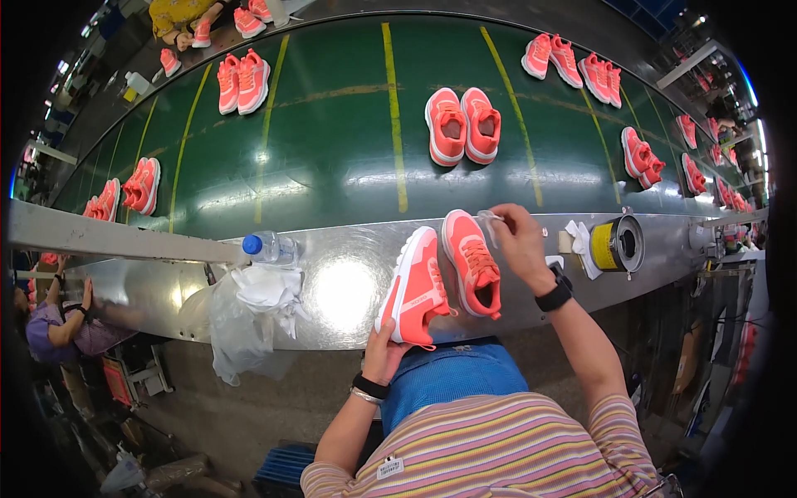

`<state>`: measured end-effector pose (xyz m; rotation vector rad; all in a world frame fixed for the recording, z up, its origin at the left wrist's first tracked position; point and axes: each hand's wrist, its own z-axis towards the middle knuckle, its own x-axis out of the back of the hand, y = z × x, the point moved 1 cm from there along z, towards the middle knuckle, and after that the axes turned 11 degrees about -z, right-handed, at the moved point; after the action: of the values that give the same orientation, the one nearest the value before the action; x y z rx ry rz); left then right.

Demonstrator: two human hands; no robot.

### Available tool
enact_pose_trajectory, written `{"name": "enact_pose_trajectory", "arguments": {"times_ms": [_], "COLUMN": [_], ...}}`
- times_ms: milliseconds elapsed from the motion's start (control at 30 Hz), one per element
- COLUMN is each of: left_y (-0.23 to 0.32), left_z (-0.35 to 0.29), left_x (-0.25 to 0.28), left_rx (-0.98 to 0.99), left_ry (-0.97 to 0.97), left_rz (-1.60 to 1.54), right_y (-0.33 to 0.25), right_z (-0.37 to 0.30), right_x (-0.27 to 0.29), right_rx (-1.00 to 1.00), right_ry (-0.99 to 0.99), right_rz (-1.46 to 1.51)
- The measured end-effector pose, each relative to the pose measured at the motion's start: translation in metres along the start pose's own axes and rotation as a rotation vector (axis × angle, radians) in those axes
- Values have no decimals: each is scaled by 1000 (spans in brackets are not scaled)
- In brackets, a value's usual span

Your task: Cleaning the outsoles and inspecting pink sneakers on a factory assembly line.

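Note:
A coral sneaker (413, 286) with a white sole lies tipped on its side at the steel table's edge, and my left hand (383, 357) is closed around its heel end. Beside it the matching sneaker (470, 257) stands upright, toe pointing away from me, its laces and opening facing up. My right hand (523, 247) is just right of that sneaker's toe. Its fingers pinch a small translucent whitish piece (490, 220), whose kind I cannot make out.
Beyond the steel table (332, 319) runs a green conveyor belt (332, 158) carrying several coral pairs. To my left are a blue-capped bottle (278, 247) and a plastic bag (237, 328); to my right, a yellow-and-black can (616, 243). A co-worker (178, 21) is across the belt.

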<state>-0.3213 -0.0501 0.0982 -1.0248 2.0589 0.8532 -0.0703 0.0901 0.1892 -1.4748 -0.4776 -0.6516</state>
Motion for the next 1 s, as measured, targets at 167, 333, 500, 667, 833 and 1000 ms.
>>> {"name": "enact_pose_trajectory", "arguments": {"times_ms": [167, 333, 500, 667, 833, 1000], "left_y": [-5, -10, -16, -16, -4, -10], "left_z": [3, 4, 1, 3, 8, 25], "left_x": [2, -1, -2, 14, 14, 49], "left_rx": [19, 6, -39, 33, 110, 392], "left_ry": [-1, 29, 30, -12, -2, 123], "left_rz": [24, 41, 62, -39, -138, -120], "right_y": [-20, -22, 1, 27, 36, 154], "right_z": [-30, -9, 32, 55, 43, -27], "right_x": [-32, -105, -117, -84, -5, 20], "right_rx": [-25, 264, 276, 165, 151, -34], "right_ry": [-162, -280, -245, -213, 137, 39], "right_rz": [185, -22, -231, -435, -222, -409]}}
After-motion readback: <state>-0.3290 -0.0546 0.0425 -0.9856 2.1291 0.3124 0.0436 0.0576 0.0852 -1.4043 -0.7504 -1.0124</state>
